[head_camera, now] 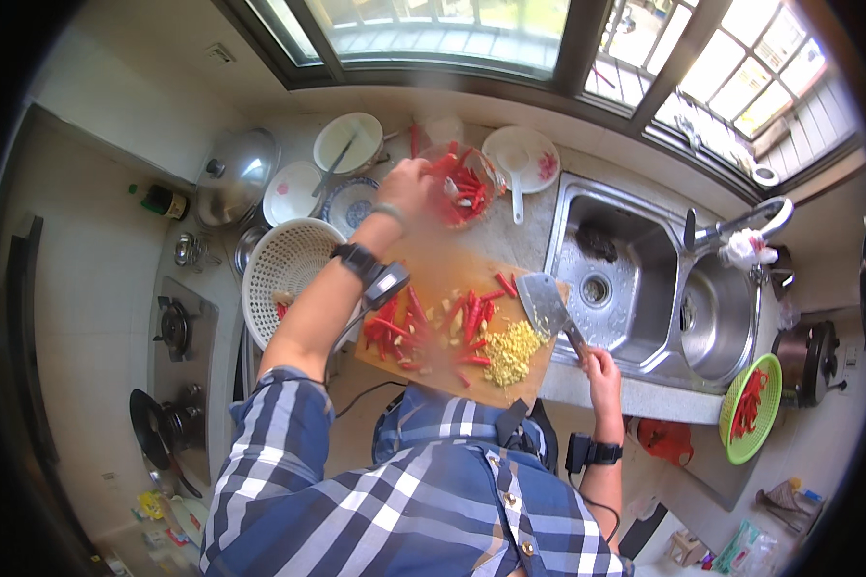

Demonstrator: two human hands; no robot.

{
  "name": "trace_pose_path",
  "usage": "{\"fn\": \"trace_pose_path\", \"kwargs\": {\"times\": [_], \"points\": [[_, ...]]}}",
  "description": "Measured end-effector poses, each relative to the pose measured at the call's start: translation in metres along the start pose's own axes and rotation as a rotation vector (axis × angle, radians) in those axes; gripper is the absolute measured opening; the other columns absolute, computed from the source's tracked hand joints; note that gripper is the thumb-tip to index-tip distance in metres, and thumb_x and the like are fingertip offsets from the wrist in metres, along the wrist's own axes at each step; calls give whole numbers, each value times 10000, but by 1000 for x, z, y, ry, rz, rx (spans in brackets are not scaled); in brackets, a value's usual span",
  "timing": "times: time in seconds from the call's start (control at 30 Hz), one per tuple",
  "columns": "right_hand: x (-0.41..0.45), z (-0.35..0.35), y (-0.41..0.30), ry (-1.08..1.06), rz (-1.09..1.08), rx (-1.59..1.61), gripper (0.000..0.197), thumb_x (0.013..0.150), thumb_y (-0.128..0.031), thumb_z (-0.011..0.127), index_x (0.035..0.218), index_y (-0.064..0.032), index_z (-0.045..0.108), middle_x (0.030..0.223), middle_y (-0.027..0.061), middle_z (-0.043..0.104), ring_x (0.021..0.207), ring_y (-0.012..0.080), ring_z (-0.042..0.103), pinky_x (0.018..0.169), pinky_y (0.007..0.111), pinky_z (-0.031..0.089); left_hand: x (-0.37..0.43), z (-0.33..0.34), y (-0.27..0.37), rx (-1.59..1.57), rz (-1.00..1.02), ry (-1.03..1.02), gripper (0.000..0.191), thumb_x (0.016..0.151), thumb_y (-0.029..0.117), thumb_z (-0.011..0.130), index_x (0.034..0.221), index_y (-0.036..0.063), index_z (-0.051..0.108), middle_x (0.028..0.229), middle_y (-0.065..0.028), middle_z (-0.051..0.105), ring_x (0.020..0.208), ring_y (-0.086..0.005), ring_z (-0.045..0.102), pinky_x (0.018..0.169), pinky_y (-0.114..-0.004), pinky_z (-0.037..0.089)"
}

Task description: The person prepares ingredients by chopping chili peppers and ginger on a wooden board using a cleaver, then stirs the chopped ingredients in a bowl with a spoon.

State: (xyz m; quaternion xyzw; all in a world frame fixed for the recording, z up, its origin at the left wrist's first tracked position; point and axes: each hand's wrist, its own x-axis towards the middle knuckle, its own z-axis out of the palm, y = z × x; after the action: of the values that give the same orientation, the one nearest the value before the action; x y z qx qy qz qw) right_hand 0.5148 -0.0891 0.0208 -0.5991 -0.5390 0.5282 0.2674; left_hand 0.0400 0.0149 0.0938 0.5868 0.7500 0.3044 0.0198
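Note:
My right hand (600,366) grips the wooden handle of a cleaver (543,299), its broad blade over the right edge of the wooden cutting board (469,261). Fingers of my left hand (406,184) reach over the near-left rim of a clear bowl (496,191) filled with red chili peppers (469,189). Blur hides whether those fingers hold any peppers. Across the board lie more red chilies (386,332), mixed with pale pieces. Beside them, near the blade, is a heap of minced pale yellow garlic or ginger (511,353).
Left of the board stands a white colander (254,288). White bowls (346,144) and a lidded pan (238,177) line the back left. A white ladle (517,195) lies on a plate (505,137). Right are a steel double sink (642,288) and a green basket (763,425) of chilies.

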Motion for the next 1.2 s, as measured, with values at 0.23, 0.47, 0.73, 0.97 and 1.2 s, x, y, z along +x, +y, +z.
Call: {"fn": "trace_pose_path", "kwargs": {"times": [0.23,0.47,0.73,0.97,1.2], "points": [[-17,1,6,59,90,-11,196,874,-122,502,1010,0,574,776,-1,566,664,67,509,585,205,410,58,36,3,7,-207,-403,241,832,232,518,980,84,638,1005,-152,623,966,-323,573,839,-394,452],[-24,8,-2,112,172,24,196,875,-110,503,1014,7,577,804,28,596,700,88,547,641,218,450,78,70,-21,-83,-212,-527,229,789,210,565,961,105,675,993,-145,635,939,-308,592,841,-375,456],[-22,12,12,98,138,11,207,893,-143,506,1048,-15,555,791,2,562,687,68,515,599,198,419,97,66,-16,-42,98,-719,247,795,145,527,993,117,673,1031,-120,638,947,-266,606,845,-342,464],[-14,12,11,85,103,3,209,895,-139,511,1054,-17,568,824,4,581,688,59,519,609,195,418,24,8,29,-447,215,-67,118,823,113,585,892,21,612,756,-120,620,652,-182,606,604,-266,473],[-8,16,2,-1,136,78,224,890,-126,508,1066,-2,569,826,20,590,716,71,519,644,203,419,-162,-32,29,-295,-21,-111,101,817,69,579,905,25,556,758,-68,542,616,-136,531,557,-242,438]]}}
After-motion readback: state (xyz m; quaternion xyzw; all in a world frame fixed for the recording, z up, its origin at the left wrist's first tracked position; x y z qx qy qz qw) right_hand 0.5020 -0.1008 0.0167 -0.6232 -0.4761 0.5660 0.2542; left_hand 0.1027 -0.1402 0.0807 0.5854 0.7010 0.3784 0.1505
